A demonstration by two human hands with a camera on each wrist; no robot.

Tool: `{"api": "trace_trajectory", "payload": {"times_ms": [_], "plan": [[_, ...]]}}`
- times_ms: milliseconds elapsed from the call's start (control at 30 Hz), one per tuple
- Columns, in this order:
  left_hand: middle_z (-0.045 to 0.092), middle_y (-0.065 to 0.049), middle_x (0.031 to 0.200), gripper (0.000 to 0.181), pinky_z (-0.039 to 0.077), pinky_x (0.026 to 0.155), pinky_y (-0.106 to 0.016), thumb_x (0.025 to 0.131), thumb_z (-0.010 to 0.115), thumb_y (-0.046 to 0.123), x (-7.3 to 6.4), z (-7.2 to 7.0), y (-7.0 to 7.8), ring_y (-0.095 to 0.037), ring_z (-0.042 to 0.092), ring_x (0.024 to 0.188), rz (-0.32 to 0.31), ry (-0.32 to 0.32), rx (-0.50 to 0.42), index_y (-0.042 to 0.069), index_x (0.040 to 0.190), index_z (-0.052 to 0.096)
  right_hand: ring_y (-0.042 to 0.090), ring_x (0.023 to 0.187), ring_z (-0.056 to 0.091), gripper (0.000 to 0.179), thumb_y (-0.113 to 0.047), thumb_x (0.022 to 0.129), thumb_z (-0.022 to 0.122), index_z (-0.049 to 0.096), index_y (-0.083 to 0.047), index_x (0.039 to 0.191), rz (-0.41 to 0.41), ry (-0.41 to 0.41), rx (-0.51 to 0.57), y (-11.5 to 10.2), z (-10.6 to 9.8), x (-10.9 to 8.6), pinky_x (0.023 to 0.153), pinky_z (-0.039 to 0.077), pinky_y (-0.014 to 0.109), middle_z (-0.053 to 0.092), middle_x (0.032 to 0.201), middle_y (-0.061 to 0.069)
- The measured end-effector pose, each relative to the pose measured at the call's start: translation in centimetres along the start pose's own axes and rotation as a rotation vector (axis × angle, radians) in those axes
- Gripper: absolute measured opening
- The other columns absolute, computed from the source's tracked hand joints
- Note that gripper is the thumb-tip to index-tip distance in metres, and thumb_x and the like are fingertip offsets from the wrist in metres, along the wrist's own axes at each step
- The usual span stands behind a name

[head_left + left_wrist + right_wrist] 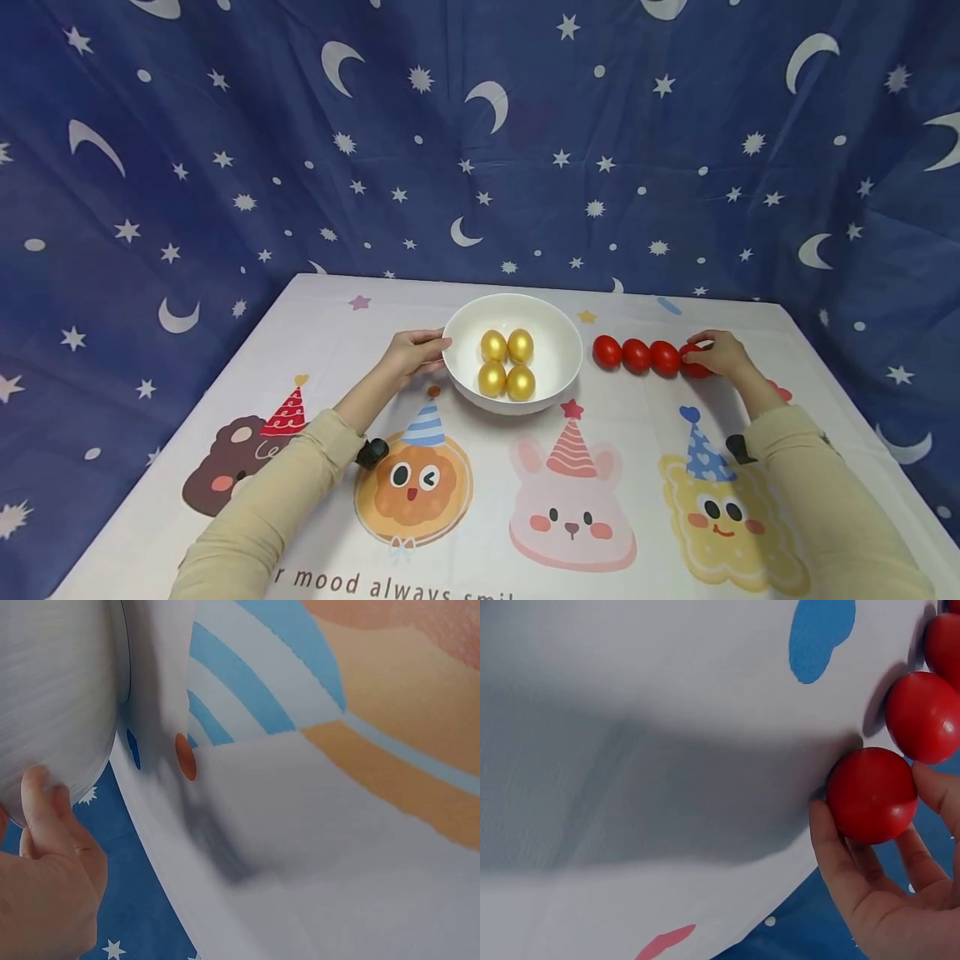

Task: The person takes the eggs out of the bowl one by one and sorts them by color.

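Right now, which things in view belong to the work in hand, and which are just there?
Apparently part of the work:
- round, glossy white bowl, held by the left hand
- four shiny gold egg-shaped pieces inside it
- four glossy red egg-shaped pieces in a row, the rightmost gripped by the right hand

Just surroundings:
- white cartoon-printed tablecloth
- dark-blue moon-and-star cloth backdrop

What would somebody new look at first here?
Probably four shiny gold eggs inside the white bowl, held by the left hand. Next, the row of red eggs right of it, the right hand gripping the end one. Behind hangs starry blue cloth.
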State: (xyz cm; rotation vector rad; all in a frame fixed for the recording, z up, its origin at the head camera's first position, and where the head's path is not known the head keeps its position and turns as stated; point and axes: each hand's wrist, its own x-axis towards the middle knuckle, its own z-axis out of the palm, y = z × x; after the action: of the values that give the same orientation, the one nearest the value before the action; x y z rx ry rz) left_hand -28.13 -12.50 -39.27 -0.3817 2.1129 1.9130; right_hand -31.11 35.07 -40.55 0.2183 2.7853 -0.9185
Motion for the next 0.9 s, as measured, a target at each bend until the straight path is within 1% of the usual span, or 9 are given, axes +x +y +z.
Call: {"api": "trace_trajectory", "payload": {"times_ms": [67,167,267,400,567,900], "plan": [[0.057,-0.017,0.128,0.046,0.060,0.068,-0.016,0.089,0.066,0.017,-0.15,-0.04,0.01,-0.003,0.064,0.071,-0.007,0.001,-0.008,0.005,0.131,0.055,0.044,0.105,0.049,0.052,-0.018,0.089,0.056,0.042,0.010,0.130,0.010,-0.013,0.017,0.05,0.11,0.04,0.084,0.059,0.041,0.043,0.124,0.037],[0.056,-0.017,0.129,0.046,0.060,0.068,-0.016,0.089,0.066,0.017,-0.32,-0.10,0.02,-0.003,0.065,0.072,-0.004,0.001,-0.013,0.006,0.132,0.054,0.044,0.106,0.048,0.052,-0.019,0.091,0.055,0.040,0.010,0.131,0.025,-0.022,0.039,0.02,0.19,0.07,0.083,0.060,0.040,0.042,0.125,0.036],[0.056,-0.017,0.130,0.046,0.060,0.069,-0.016,0.089,0.066,0.017,-0.36,-0.09,0.04,-0.003,0.065,0.073,-0.001,0.006,-0.010,0.006,0.132,0.054,0.045,0.108,0.047,0.052,-0.020,0.092,0.053,0.039,0.011,0.131,0.035,-0.018,0.061,-0.09,0.24,0.02,0.083,0.061,0.041,0.041,0.126,0.037],[0.056,-0.018,0.130,0.046,0.060,0.069,-0.016,0.089,0.066,0.017,-0.31,0.02,0.05,-0.003,0.064,0.071,-0.001,0.006,-0.007,0.006,0.132,0.054,0.045,0.111,0.044,0.052,-0.022,0.093,0.051,0.039,0.010,0.131,0.049,-0.002,0.075,-0.15,0.34,-0.21,0.087,0.059,0.043,0.039,0.127,0.037],[0.057,-0.018,0.128,0.044,0.060,0.067,-0.015,0.089,0.066,0.017,-0.37,0.04,0.02,-0.002,0.064,0.068,-0.010,0.006,-0.014,0.006,0.131,0.056,0.045,0.111,0.043,0.052,-0.023,0.094,0.051,0.039,0.009,0.132,0.046,0.002,0.063,-0.22,0.46,-0.41,0.093,0.055,0.047,0.039,0.127,0.036],[0.057,-0.018,0.128,0.045,0.060,0.068,-0.016,0.089,0.066,0.017,-0.36,0.02,0.12,-0.002,0.064,0.069,-0.001,0.000,-0.028,0.006,0.131,0.055,0.046,0.110,0.043,0.050,-0.023,0.094,0.050,0.040,0.010,0.130,0.024,0.022,-0.001,-0.24,0.48,-0.34,0.097,0.051,0.052,0.040,0.126,0.036]]}}
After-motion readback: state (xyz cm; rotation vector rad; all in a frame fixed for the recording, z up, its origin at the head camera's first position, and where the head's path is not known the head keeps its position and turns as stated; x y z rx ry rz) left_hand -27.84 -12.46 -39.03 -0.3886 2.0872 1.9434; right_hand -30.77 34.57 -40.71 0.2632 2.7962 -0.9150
